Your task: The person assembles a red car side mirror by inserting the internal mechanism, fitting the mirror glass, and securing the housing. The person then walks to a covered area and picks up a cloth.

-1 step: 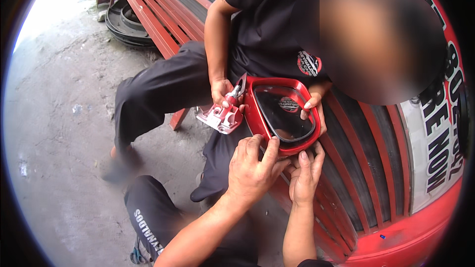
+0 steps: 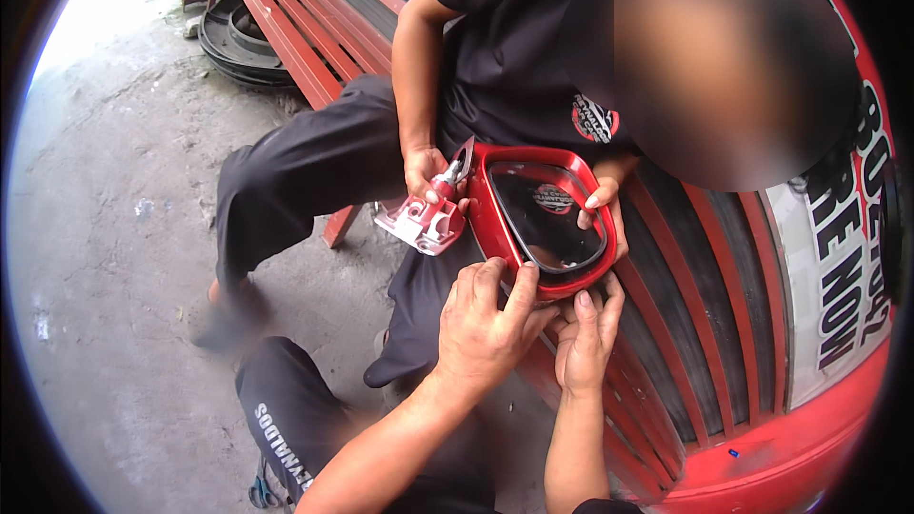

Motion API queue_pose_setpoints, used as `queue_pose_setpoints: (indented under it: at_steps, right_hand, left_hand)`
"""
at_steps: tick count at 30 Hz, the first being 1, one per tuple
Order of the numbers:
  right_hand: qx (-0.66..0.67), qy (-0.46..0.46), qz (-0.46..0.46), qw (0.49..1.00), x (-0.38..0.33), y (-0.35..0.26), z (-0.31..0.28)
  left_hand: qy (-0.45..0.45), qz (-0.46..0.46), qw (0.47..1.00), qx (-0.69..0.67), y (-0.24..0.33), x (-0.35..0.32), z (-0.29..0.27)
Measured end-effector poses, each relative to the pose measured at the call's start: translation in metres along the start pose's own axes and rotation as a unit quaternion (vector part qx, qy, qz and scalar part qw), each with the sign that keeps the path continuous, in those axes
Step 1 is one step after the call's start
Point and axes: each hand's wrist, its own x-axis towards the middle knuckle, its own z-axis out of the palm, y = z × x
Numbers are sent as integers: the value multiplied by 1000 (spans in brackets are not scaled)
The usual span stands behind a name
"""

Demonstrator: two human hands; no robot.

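Note:
A red car side mirror [image 2: 487,221] is held up in front of me, its dark glass [image 2: 545,219] facing up. My left hand [image 2: 483,328] grips the near left rim, with fingertips at the lower edge of the glass; some of its fingers are hidden. At the near right corner, my right hand [image 2: 585,343] holds the housing from below, thumb upright against the rim. Another person supports the mirror too: one hand [image 2: 610,205] clasps its far right side, the other [image 2: 421,169] holds the red and silver mounting bracket [image 2: 422,227] on the left.
The other person sits opposite on a red slatted bench [image 2: 286,24]. Black wheel covers [image 2: 246,38] lie beneath its far end. Scissors [image 2: 264,487] are at the lower left near my dark trouser leg [image 2: 290,419]. Red and black slats [image 2: 700,324] stretch along the right.

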Motion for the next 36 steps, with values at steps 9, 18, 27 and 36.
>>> queue_pose_setpoints:
  at_steps: [9,18,27,36]
  right_hand:
    - [91,15,-16,996,-15,48,-4]
    - [177,21,-8,984,-19,67,3]
    - [186,27,-40,981,-19,78,10]
    - [147,23,-61,987,-24,88,11]
  left_hand:
    - [-15,43,999,7,-20,-35,20]
    - [-39,39,998,0,-26,-43,23]
    - [-43,58,997,-2,-29,-44,23]
    - [-14,64,998,-27,-42,-55,21]
